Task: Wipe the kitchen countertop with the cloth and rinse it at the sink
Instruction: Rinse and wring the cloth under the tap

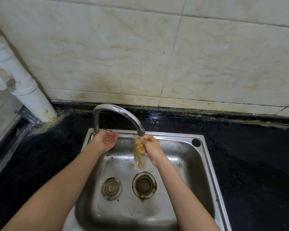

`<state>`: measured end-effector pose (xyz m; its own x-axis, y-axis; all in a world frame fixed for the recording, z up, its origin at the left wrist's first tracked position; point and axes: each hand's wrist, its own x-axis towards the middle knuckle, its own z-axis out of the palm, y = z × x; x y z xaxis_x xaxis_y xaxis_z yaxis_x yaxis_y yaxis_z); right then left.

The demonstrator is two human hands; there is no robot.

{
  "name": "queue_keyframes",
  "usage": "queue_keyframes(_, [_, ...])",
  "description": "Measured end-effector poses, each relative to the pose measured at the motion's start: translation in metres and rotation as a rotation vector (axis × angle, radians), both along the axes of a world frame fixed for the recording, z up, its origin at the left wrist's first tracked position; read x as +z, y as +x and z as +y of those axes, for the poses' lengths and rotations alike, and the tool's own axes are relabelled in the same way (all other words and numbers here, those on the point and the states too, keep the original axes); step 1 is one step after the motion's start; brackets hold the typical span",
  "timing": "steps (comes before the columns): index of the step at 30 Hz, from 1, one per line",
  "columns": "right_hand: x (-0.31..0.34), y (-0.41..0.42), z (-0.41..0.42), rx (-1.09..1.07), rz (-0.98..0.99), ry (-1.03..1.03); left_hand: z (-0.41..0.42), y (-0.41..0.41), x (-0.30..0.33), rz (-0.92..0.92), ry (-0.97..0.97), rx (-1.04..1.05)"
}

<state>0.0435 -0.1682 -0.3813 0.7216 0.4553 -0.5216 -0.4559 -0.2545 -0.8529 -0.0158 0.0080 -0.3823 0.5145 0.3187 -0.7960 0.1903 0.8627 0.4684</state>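
You are at the rinse step. Your right hand (151,146) is closed around the bunched tan cloth (138,151), holding its top right under the spout of the faucet (123,116), with the tail hanging down over the sink (205,157). Your left hand (106,139) is spread and empty, palm up, left of the spout and near the faucet's base. Whether water runs is hard to tell; a faint blur shows at the spout. Bring the free hand to the cloth under the spout, open the folds, knead them, then squeeze downward, keeping drips off the dark countertop (249,155).
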Motion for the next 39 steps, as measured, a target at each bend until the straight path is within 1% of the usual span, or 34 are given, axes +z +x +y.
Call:
queue_keyframes(3, [0.000, -0.003, -0.001, 0.016, -0.023, -0.001, 0.014, 0.011, 0.018, -0.086, 0.049, 0.025])
queue_keyframes(6, [0.006, -0.007, -0.004, 0.026, -0.059, 0.003, 0.018, 0.017, 0.030, -0.066, 0.106, -0.021])
queue_keyframes(10, [0.011, -0.013, -0.010, 0.051, -0.162, 0.003, -0.009, 0.011, 0.033, -0.156, 0.095, 0.001])
queue_keyframes(11, [0.013, -0.014, -0.013, 0.061, -0.203, -0.003, -0.022, 0.005, 0.032, -0.131, 0.096, -0.054])
queue_keyframes(14, [0.020, -0.016, -0.022, 0.084, -0.326, -0.052, -0.066, -0.023, 0.020, 0.058, 0.044, -0.339])
queue_keyframes(15, [0.024, -0.017, -0.026, 0.091, -0.362, -0.068, -0.080, -0.033, 0.015, 0.076, -0.014, -0.428])
queue_keyframes(16, [0.029, -0.019, -0.030, 0.108, -0.398, -0.077, -0.093, -0.040, 0.009, 0.061, -0.086, -0.471])
queue_keyframes(18, [0.039, -0.022, -0.040, 0.202, -0.480, -0.092, -0.113, -0.049, 0.007, -0.028, -0.233, -0.435])
queue_keyframes(20, [0.051, -0.028, -0.050, 0.351, -0.572, -0.132, -0.123, -0.048, 0.014, -0.124, -0.352, -0.311])
queue_keyframes(23, [0.070, -0.035, -0.067, 0.560, -0.664, -0.144, -0.132, -0.041, 0.032, -0.147, -0.341, -0.253])
queue_keyframes(26, [0.094, -0.038, -0.086, 0.668, -0.771, -0.221, -0.132, -0.042, 0.044, -0.050, -0.269, -0.325])
queue_keyframes(28, [0.105, -0.033, -0.097, 0.609, -0.801, -0.204, -0.130, -0.045, 0.049, -0.078, -0.268, -0.384])
queue_keyframes(30, [0.107, -0.022, -0.105, 0.449, -0.825, -0.137, -0.130, -0.046, 0.055, -0.160, -0.271, -0.433])
queue_keyframes(31, [0.103, -0.017, -0.109, 0.329, -0.785, -0.060, -0.131, -0.045, 0.061, -0.232, -0.291, -0.449])
queue_keyframes(32, [0.099, -0.015, -0.111, 0.196, -0.685, 0.051, -0.134, -0.044, 0.069, -0.299, -0.289, -0.458])
queue_keyframes(34, [0.085, -0.019, -0.109, -0.029, -0.339, 0.298, -0.140, -0.042, 0.085, -0.409, -0.289, -0.458])
queue_keyframes(35, [0.077, -0.027, -0.106, -0.065, -0.133, 0.404, -0.143, -0.041, 0.093, -0.467, -0.296, -0.475])
queue_keyframes(36, [0.072, -0.037, -0.100, -0.053, 0.060, 0.508, -0.146, -0.039, 0.100, -0.503, -0.283, -0.502])
queue_keyframes(37, [0.069, -0.046, -0.094, -0.043, 0.209, 0.606, -0.150, -0.039, 0.108, -0.558, -0.296, -0.533])
queue_keyframes(38, [0.067, -0.052, -0.088, -0.058, 0.312, 0.697, -0.152, -0.040, 0.114, -0.578, -0.294, -0.572])
queue_keyframes(39, [0.067, -0.056, -0.082, -0.077, 0.368, 0.794, -0.156, -0.040, 0.117, -0.570, -0.268, -0.605])
